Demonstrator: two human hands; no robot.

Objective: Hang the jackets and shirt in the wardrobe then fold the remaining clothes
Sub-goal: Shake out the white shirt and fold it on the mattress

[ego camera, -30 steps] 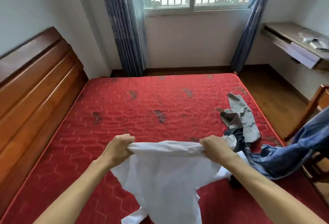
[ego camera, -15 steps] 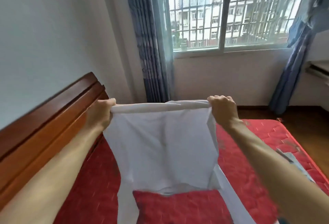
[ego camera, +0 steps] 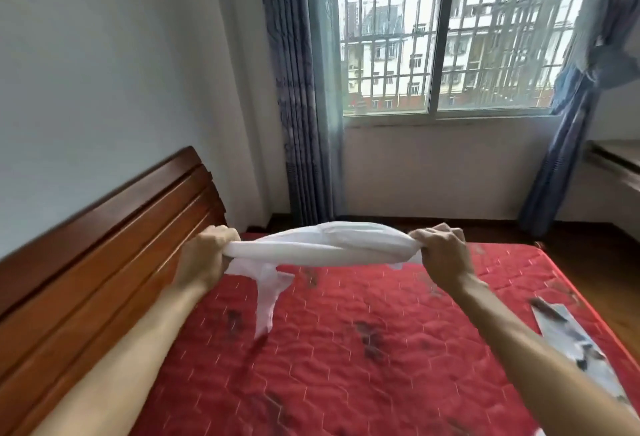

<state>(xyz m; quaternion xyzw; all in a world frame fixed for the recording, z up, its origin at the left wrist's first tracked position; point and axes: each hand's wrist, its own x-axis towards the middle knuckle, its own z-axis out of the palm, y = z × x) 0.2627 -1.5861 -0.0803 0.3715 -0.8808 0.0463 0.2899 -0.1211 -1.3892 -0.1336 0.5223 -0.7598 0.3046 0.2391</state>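
A white garment [ego camera: 322, 248] is stretched out level in the air above the red mattress [ego camera: 346, 349]. My left hand [ego camera: 204, 259] grips its left end and my right hand [ego camera: 441, 255] grips its right end, both fists closed on the cloth. The cloth billows flat between them, and one loose strip hangs down near my left hand. A grey garment [ego camera: 571, 338] lies on the mattress at the right edge, partly behind my right forearm.
A wooden headboard [ego camera: 86, 262] runs along the left side. Behind the bed are a barred window [ego camera: 446, 30], blue curtains [ego camera: 298, 89] and a strip of wooden floor [ego camera: 588, 255]. A shelf edge [ego camera: 613, 162] juts out at the far right.
The white garment hung down from my raised hands half a second ago; now it has swung up flat between them. My hands have come lower.
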